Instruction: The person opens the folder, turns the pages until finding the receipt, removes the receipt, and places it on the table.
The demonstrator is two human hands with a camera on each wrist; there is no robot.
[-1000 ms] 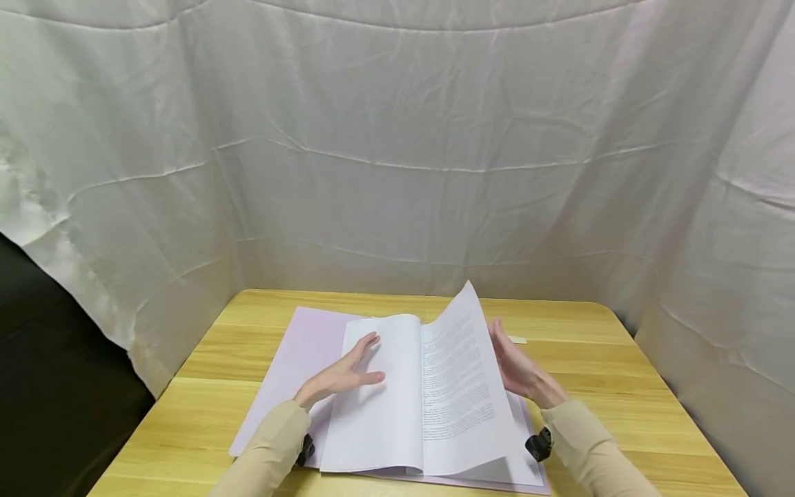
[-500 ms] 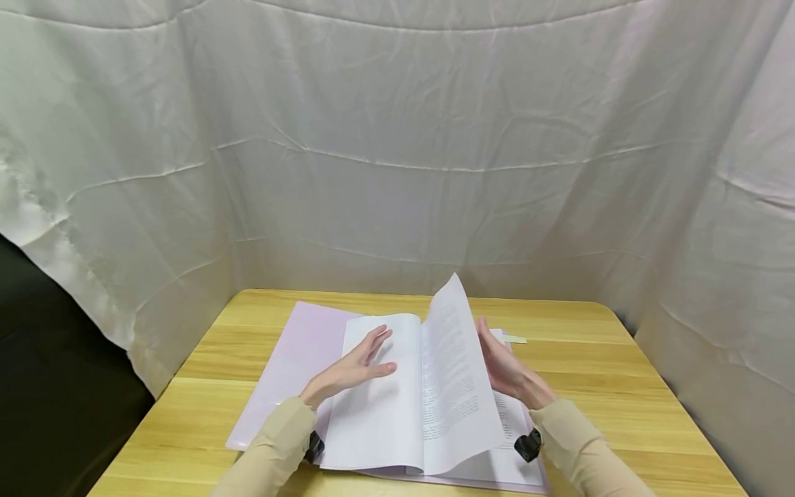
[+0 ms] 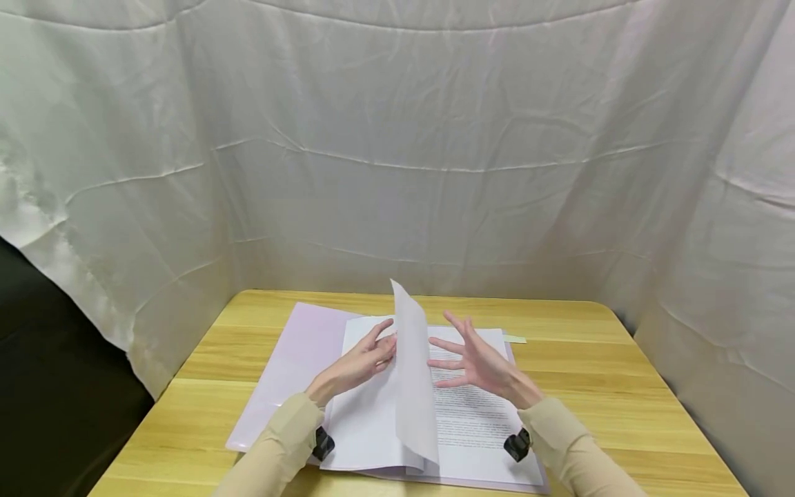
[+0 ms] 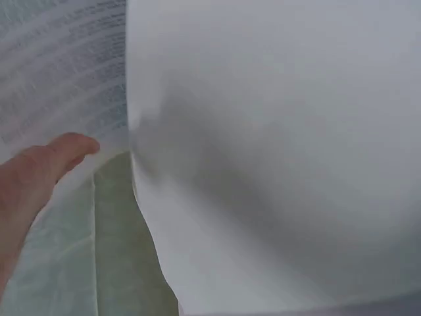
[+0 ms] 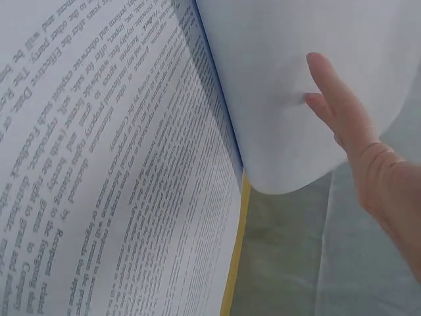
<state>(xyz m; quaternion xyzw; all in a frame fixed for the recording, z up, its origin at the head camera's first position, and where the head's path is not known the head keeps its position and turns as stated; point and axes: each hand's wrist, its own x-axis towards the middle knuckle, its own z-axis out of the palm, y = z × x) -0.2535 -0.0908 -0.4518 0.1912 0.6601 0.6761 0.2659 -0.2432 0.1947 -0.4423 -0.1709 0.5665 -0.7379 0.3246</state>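
as one white page (image 3: 415, 386) stands nearly upright, bowed along its height, all eyes go to the middle of the lilac folder (image 3: 304, 348), laid wide on the wooden table (image 3: 609, 386). take that page as the hub of the clock: at nine o'clock, the left hand (image 3: 360, 362), grip released, fingers loosely bent right beside it. at three o'clock, the right hand (image 3: 487, 369), grip released too, and look at those fingers, fanned wide, tips pointing at the page! whether either hand actually touches the paper, one cannot tell.

down toward eight o'clock lies a blank white sheet (image 3: 363, 438); at four, a printed sheet (image 3: 468, 428), its lines of text sharp in the right wrist view. between two and three, a pale tab (image 3: 515, 339) pokes out past the sheets' edge. beige sleeves (image 3: 559, 435) reach in from below, with a black device (image 3: 324, 442) at the left wrist, eight o'clock, and another at the right, four o'clock. up at twelve, beyond the table, hangs a creased grey curtain (image 3: 447, 193).
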